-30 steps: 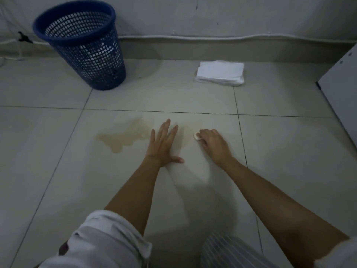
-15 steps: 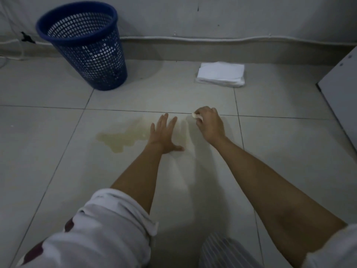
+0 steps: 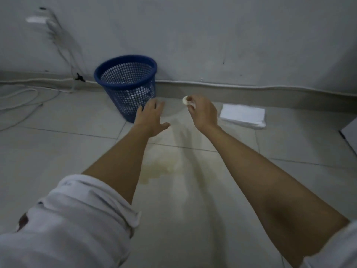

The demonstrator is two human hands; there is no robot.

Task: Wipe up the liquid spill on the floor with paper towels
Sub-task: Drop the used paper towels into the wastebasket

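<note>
Your right hand (image 3: 202, 113) pinches a small crumpled wad of paper towel (image 3: 185, 100) at the fingertips, raised off the floor (image 3: 58, 151) and held out toward the blue mesh bin (image 3: 126, 86). Your left hand (image 3: 150, 118) is spread wide with straight fingers, grasping nothing, and hovers just in front of the bin. The job looks only partly done: a yellowish spill (image 3: 158, 167) lies on the tile between your forearms, with a paler smeared patch beside it, so more wiping is left. The wad seems ready for dropping in the bin, which already holds something white, though you cannot tell what. A stack of fresh paper towels (image 3: 243, 116) lies on the floor just to the right of your right hand, near the wall, handy for the next pass. Loose white cables (image 3: 23, 101) trail over the floor at the far left, well apart from the spill. Nothing stands between the wad and the bin.
</note>
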